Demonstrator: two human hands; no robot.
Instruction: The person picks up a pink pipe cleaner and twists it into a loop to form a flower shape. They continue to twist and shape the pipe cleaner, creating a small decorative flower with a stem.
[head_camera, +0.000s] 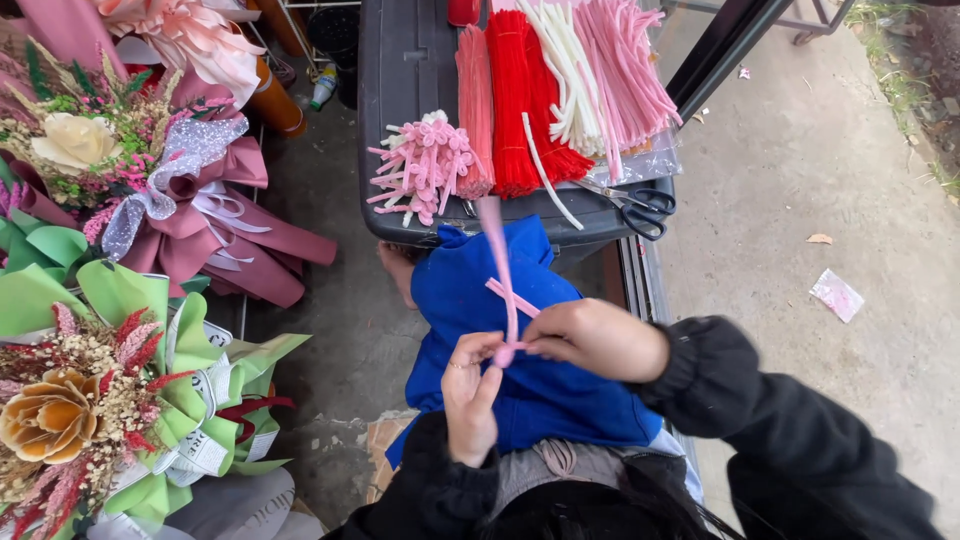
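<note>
Both hands meet over a blue cloth (520, 370) spread on the person's lap; the left hand (470, 395) pinches the lower end of a pink pipe cleaner (503, 290) between thumb and fingertips, fingers drawn together on it; the right hand (597, 338) is closed on the same stem from the other side, where a short pink piece crosses it. The stem rises from the hands toward the dark tabletop (410, 70) ahead (its upper part is blurred). On that top lie bundles of pipe cleaners side by side: salmon (475, 100), red (525, 100), white (565, 70) and pale pink (625, 70); a heap of small twisted pink pieces (425, 165) sits at the near left, and black-handled scissors (635, 205) lie at the near right edge. To the left, well apart from the hands, stand wrapped bouquets, one in maroon paper (190, 220), one in green (110, 390).
</note>
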